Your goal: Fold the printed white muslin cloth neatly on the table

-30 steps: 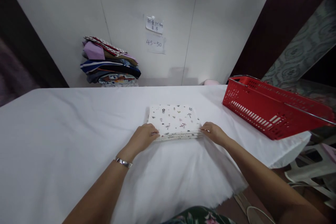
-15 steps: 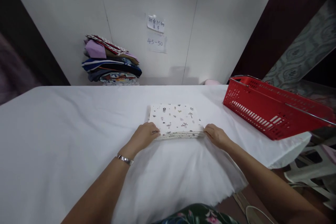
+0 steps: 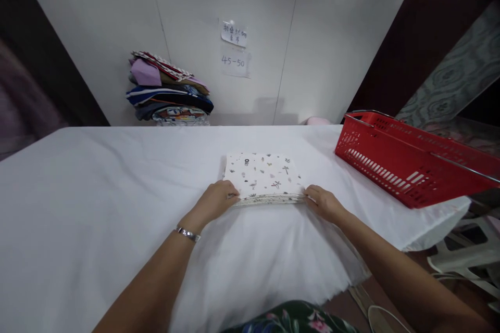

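folded printed cloth [image 3: 263,177] mid table [image 3: 117,177], L hand [image 3: 213,202] curled on near-left corner, R hand [image 3: 325,204] on near-right, can't tell if pinched; imo keep pressure even both sides so layers don't skew.

A red slotted plastic basket [image 3: 380,162] sits at the right end of a table draped in white cloth [image 3: 97,177]. Beyond its far edge, a pile of folded multicoloured garments [image 3: 170,96] rests against white wall panels [image 3: 332,36], near two handwritten paper notes [image 3: 234,35].
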`<state>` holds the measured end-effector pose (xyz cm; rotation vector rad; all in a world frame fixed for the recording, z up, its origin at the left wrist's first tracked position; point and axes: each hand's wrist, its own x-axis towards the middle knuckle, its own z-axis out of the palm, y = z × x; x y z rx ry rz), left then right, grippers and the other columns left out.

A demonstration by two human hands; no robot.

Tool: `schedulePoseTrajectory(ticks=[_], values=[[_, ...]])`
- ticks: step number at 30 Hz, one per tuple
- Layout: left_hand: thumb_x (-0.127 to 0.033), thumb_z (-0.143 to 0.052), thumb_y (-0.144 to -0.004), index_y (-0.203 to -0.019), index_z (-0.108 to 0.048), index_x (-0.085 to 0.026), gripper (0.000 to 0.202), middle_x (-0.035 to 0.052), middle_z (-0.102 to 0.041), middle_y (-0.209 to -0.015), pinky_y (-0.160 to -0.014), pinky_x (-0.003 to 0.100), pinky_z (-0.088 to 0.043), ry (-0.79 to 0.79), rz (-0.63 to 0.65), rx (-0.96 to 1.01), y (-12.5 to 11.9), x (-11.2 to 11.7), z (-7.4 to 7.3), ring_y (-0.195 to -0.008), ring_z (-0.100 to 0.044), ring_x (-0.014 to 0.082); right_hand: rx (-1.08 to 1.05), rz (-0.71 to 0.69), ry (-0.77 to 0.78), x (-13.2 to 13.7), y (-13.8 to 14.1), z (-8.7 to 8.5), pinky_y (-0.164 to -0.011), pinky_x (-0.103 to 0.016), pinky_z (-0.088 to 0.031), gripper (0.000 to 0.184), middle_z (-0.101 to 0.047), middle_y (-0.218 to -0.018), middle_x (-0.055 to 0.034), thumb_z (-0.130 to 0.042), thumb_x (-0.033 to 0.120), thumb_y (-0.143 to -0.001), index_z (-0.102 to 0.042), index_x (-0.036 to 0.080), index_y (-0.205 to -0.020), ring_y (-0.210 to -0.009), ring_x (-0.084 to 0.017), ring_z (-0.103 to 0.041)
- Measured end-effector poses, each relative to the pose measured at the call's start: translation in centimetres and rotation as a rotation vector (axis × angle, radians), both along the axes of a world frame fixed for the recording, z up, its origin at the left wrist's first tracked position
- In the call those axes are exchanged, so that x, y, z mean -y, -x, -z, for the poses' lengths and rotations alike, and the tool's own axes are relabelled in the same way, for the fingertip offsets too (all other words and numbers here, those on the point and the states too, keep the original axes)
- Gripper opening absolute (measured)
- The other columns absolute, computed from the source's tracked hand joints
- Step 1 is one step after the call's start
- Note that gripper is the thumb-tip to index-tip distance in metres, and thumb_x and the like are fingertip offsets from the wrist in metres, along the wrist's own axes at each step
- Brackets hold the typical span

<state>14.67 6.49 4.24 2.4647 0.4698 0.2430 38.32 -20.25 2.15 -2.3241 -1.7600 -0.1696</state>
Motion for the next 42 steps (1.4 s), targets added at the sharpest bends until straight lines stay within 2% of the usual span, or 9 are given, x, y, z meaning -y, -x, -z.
schedulePoseTrajectory(ticks=[5, 10, 15, 21, 25, 28, 32, 37, 42], values=[[-0.038, -0.056, -0.073, -0.081, -0.069, -0.024, 0.020, 0.0011, -0.064, -0.096, -0.081, 0.030, -0.041, -0.031, 0.013, -0.001, -0.1, -0.3, 0.5, -0.091, -0.055, 0.0201, 0.035, 0.028, 0.011, -0.1, 0.0, 0.5, -0.065, -0.027, -0.042, 0.020, -0.059, -0.084, -0.0052, -0.036, 0.023, -0.088, -0.056, 0.021, -0.087, -0.078, -0.018, -0.054], [-0.037, -0.055, -0.074, -0.077, -0.070, -0.025, 0.019, 0.0012, -0.065, -0.094, -0.082, 0.031, -0.040, -0.052, 0.004, -0.040, -0.2, -0.2, 0.2, -0.092, -0.055, 0.0207, -0.018, 0.036, -0.066, 0.3, 0.3, 1.2, -0.067, -0.028, -0.044, 0.022, -0.059, -0.090, -0.0053, -0.035, 0.025, -0.090, -0.056, 0.022, -0.090, -0.080, -0.017, -0.056], [-0.036, -0.055, -0.073, -0.076, -0.070, -0.025, 0.019, 0.0013, -0.064, -0.094, -0.080, 0.030, -0.040, -0.039, 0.005, -0.040, -0.1, -0.1, 0.0, -0.092, -0.054, 0.0208, 0.042, 0.064, -0.016, 0.1, 0.5, 0.7, -0.068, -0.030, -0.046, 0.023, -0.061, -0.090, -0.0066, -0.037, 0.024, -0.088, -0.059, 0.021, -0.087, -0.084, -0.019, -0.056], [-0.042, -0.048, -0.081, -0.078, -0.066, -0.023, 0.027, 0.0032, -0.064, -0.087, -0.081, 0.034, -0.039, -0.167, 0.009, 0.064, -0.3, 0.5, -0.1, -0.087, -0.055, 0.0204, 0.087, -0.009, -0.159, -2.0, 1.4, -0.1, -0.088, -0.041, -0.043, 0.032, -0.059, -0.115, -0.0123, -0.043, 0.021, -0.084, -0.056, 0.018, -0.113, -0.105, -0.025, -0.053], [-0.040, -0.038, -0.088, -0.095, -0.063, -0.022, 0.032, 0.0049, -0.061, -0.109, -0.094, 0.035, -0.035, -0.261, 0.045, 0.147, -0.6, 0.8, 1.0, -0.105, -0.051, 0.0203, 0.046, -0.134, -0.222, -3.8, 2.7, 1.0, -0.097, -0.046, -0.038, 0.041, -0.051, -0.128, -0.0123, -0.042, 0.022, -0.086, -0.045, 0.019, -0.127, -0.121, -0.025, -0.043], [-0.042, -0.040, -0.088, -0.112, -0.056, -0.020, 0.037, 0.0075, -0.047, -0.132, -0.104, 0.036, -0.027, -0.303, 0.042, 0.121, -0.6, 0.5, 2.4, -0.125, -0.036, 0.0216, 0.038, -0.139, -0.135, -4.1, 3.4, 2.4, -0.100, -0.050, -0.034, 0.046, -0.046, -0.133, -0.0118, -0.042, 0.023, -0.088, -0.038, 0.021, -0.133, -0.126, -0.025, -0.038], [-0.045, -0.036, -0.089, -0.120, -0.051, -0.018, 0.043, 0.0089, -0.041, -0.138, -0.108, 0.037, -0.020, -0.314, 0.036, 0.050, -0.3, 0.2, 3.6, -0.131, -0.028, 0.0217, 0.015, -0.112, -0.051, -3.4, 3.7, 3.3, -0.104, -0.050, -0.028, 0.051, -0.038, -0.140, -0.0097, -0.041, 0.026, -0.089, -0.031, 0.023, -0.138, -0.130, -0.024, -0.032], [-0.052, -0.030, -0.089, -0.113, -0.054, -0.020, 0.046, 0.0074, -0.042, -0.136, -0.107, 0.039, -0.023, -0.247, 0.030, -0.009, -0.1, 0.6, 2.3, -0.131, -0.028, 0.0223, -0.106, -0.102, 0.034, -4.0, 3.0, 1.9, -0.105, -0.047, -0.027, 0.052, -0.037, -0.141, -0.0074, -0.039, 0.039, -0.089, -0.032, 0.024, -0.138, -0.130, -0.025, -0.031], [-0.054, -0.029, -0.088, -0.123, -0.048, -0.018, 0.054, 0.0101, -0.034, -0.142, -0.108, 0.042, -0.019, -0.265, -0.100, -0.012, -3.4, 0.3, 0.3, -0.134, -0.021, 0.0256, -0.128, 0.011, -0.041, -9.1, 0.4, 0.2, -0.106, -0.043, -0.026, 0.056, -0.034, -0.142, -0.0099, -0.034, 0.048, -0.089, -0.036, 0.018, -0.136, -0.133, -0.024, -0.026]])
